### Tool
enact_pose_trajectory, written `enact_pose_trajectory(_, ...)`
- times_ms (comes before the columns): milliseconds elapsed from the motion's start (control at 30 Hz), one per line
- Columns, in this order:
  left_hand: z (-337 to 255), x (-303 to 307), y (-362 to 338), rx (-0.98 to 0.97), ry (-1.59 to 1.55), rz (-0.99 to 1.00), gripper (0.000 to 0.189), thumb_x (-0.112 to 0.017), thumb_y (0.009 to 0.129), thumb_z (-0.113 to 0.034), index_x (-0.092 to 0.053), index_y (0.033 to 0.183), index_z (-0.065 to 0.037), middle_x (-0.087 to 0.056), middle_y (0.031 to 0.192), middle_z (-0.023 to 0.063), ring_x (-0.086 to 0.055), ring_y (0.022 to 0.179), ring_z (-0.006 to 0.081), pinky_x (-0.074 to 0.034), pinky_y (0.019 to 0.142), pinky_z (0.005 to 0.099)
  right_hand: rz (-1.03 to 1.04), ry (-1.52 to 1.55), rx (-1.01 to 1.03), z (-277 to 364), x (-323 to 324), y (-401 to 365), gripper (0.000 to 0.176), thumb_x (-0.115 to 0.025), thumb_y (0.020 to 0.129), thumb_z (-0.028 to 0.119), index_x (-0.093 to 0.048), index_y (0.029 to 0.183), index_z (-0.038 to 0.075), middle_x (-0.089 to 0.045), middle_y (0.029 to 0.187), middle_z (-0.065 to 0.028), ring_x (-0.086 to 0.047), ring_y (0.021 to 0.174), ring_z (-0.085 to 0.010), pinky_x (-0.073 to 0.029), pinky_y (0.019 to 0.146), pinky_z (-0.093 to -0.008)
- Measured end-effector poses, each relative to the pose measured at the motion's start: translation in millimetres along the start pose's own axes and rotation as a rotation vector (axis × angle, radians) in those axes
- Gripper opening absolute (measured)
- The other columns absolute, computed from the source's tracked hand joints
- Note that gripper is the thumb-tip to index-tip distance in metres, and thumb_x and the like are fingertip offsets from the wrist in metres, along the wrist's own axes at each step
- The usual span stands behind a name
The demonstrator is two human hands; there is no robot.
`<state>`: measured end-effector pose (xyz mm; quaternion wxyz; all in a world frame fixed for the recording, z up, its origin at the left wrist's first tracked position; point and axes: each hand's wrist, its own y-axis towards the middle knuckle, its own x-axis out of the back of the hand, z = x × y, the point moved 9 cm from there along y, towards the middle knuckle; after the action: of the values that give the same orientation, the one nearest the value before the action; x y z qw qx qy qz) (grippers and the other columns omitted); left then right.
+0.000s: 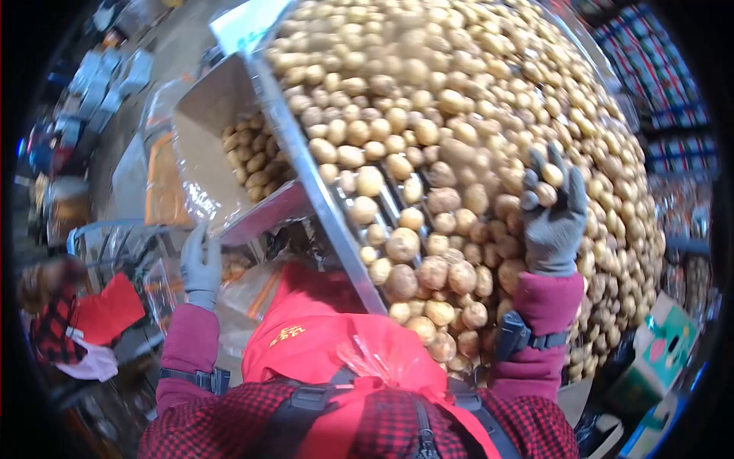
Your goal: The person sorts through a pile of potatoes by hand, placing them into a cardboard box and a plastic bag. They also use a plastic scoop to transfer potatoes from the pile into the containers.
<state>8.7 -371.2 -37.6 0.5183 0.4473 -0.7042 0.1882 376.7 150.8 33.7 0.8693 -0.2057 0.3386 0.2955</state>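
My left hand [202, 264], in a grey glove, has its fingers stretched out, with the fingertips right at the near corner of an open cardboard box [210, 126]. Clear plastic lines the box, and a pile of potatoes [256, 157] lies inside it. Over the big heap of loose potatoes [489, 99], my right hand [554, 229], gloved too, curls its fingers around a couple of potatoes [547, 191]. The heap rests on a metal-edged sorting table [325, 191], whose dark slats show through a gap.
A green printed carton [657, 348] stands at the lower right. Stacked patterned packages [650, 61] fill the upper right. Another person with a red cloth [109, 310] is at the far left. Pale blue bundles [111, 84] lie on the floor behind the box.
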Motion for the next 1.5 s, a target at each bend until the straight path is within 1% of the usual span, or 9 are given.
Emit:
enact_pose_trajectory(100, -170.0, -25.8, 44.0, -0.465, -0.194, 0.148, 0.047, -0.07, 0.091, -0.017, -0.063, 0.136, -0.005, -0.068, 0.128, 0.0189, -0.062, 0.121, 0.037, -0.046, 0.108, 0.0474, 0.153, 0.141, 0.098, 1.6, -8.8, -4.6, 0.064, -0.058, 0.097, -0.012, -0.042, 0.153, 0.014, -0.047, 0.156, -0.0236, -0.056, 0.137, -0.0363, -0.057, 0.104, -0.0401)
enact_pose_trajectory(133, -226.2, -30.2, 51.4, -0.664, -0.249, 0.18, 0.048, -0.072, 0.089, -0.017, -0.064, 0.135, -0.006, -0.067, 0.129, 0.0177, -0.062, 0.122, 0.0369, -0.045, 0.108, 0.0487, -0.019, -0.163, 0.212, 4.8, -12.5, -6.5, 0.056, -0.043, 0.112, 0.042, -0.046, 0.152, 0.003, -0.063, 0.139, -0.0191, -0.07, 0.106, -0.0249, -0.059, 0.077, -0.03)
enact_pose_trajectory(300, -415.9, -94.7, 47.5, -1.303, -0.219, 0.359, 0.064, -0.08, 0.077, -0.024, -0.062, 0.138, -0.019, -0.055, 0.143, 0.0123, -0.047, 0.139, 0.0329, -0.037, 0.113, 0.0575, -0.024, -0.245, 0.226, 8.5, -18.2, -6.5, 0.057, -0.044, 0.111, 0.041, -0.045, 0.153, 0.003, -0.061, 0.141, -0.0207, -0.069, 0.105, -0.0253, -0.058, 0.075, -0.0294)
enact_pose_trajectory(500, -473.7, -183.8, 67.9, -1.635, -0.057, 0.518, 0.074, -0.09, 0.063, -0.034, -0.064, 0.132, -0.03, -0.045, 0.159, 0.0004, -0.034, 0.153, 0.0313, -0.029, 0.116, 0.07, -0.037, 0.038, 0.13, 1.9, -16.4, -6.9, 0.05, -0.048, 0.111, 0.034, -0.047, 0.152, 0.005, -0.06, 0.144, -0.0196, -0.07, 0.105, -0.0251, -0.058, 0.075, -0.0298)
enact_pose_trajectory(633, -477.7, -176.9, 96.2, -1.825, -0.192, 0.11, 0.044, -0.077, 0.076, -0.03, -0.068, 0.119, -0.03, -0.05, 0.153, 0.0041, -0.04, 0.148, 0.0324, -0.039, 0.108, 0.062, -0.071, -0.151, 0.173, 8.1, -15.8, -7.5, 0.048, -0.055, 0.104, -0.003, -0.047, 0.15, 0.004, -0.056, 0.148, -0.0161, -0.07, 0.111, -0.0244, -0.058, 0.078, -0.0262)
enact_pose_trajectory(767, -495.8, -202.3, 130.7, -1.654, -0.254, 0.136, 0.05, -0.082, 0.075, -0.029, -0.069, 0.124, -0.023, -0.053, 0.151, 0.0096, -0.045, 0.144, 0.038, -0.04, 0.112, 0.0591, 0.09, -0.509, 0.542, 14.1, -20.8, -12.9, 0.047, -0.054, 0.104, -0.002, -0.048, 0.15, 0.005, -0.059, 0.145, -0.0163, -0.071, 0.108, -0.025, -0.059, 0.078, -0.0273)
enact_pose_trajectory(967, -530.3, -198.3, 182.0, -1.585, -0.251, 0.103, 0.063, -0.081, 0.077, -0.023, -0.061, 0.136, -0.016, -0.055, 0.133, 0.0188, -0.051, 0.125, 0.0427, -0.045, 0.104, 0.0538, 0.015, -0.17, 0.251, 5.8, -15.5, -6.8, 0.052, -0.044, 0.112, 0.036, -0.05, 0.149, 0.001, -0.062, 0.139, -0.0225, -0.072, 0.105, -0.0295, -0.059, 0.079, -0.0285)
enact_pose_trajectory(1300, -563.0, -170.9, 224.9, -1.084, -0.063, -0.226, 0.042, -0.068, 0.094, -0.023, -0.063, 0.135, -0.018, -0.061, 0.131, 0.0163, -0.056, 0.118, 0.0344, -0.042, 0.104, 0.0528, 0.018, -0.44, 0.655, 17.6, -23.6, -17.6, 0.04, -0.047, 0.112, 0.019, -0.048, 0.15, 0.006, -0.06, 0.141, -0.0251, -0.072, 0.105, -0.0253, -0.059, 0.077, -0.0284)
enact_pose_trajectory(1500, -631.1, -185.1, 148.5, -1.29, -0.605, 0.427, 0.045, -0.059, 0.102, -0.05, -0.068, 0.131, -0.016, -0.072, 0.118, 0.0162, -0.068, 0.111, 0.0361, -0.053, 0.095, 0.0452, -0.159, 0.047, 0.349, 64.6, -7.8, -23.8, 0.056, -0.043, 0.112, 0.039, -0.043, 0.153, 0.002, -0.061, 0.141, -0.0222, -0.069, 0.107, -0.0267, -0.059, 0.073, -0.031)
